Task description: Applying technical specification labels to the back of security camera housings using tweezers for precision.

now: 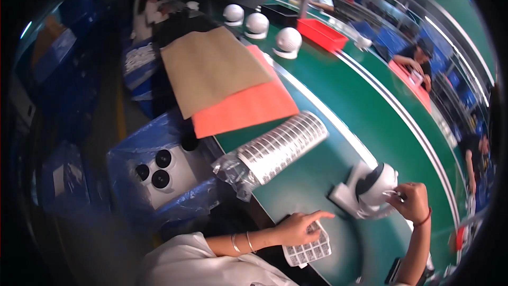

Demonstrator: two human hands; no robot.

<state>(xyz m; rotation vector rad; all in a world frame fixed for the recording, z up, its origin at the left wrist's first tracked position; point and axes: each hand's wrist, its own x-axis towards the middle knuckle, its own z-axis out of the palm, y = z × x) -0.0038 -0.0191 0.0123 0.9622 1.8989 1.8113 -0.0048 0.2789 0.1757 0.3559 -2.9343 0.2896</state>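
While my right hand (413,204), pinched narrow on something unclear, is beside the white camera (380,186) on the tabletop (299,193), my left hand (297,228) points over the label sheet (311,253), grip uncertain; probably labelling, calling for steady alignment next.

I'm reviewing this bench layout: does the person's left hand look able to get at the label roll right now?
Probably yes: the left hand is at the label sheet, and the label roll lies beyond it, with bare green bench between.
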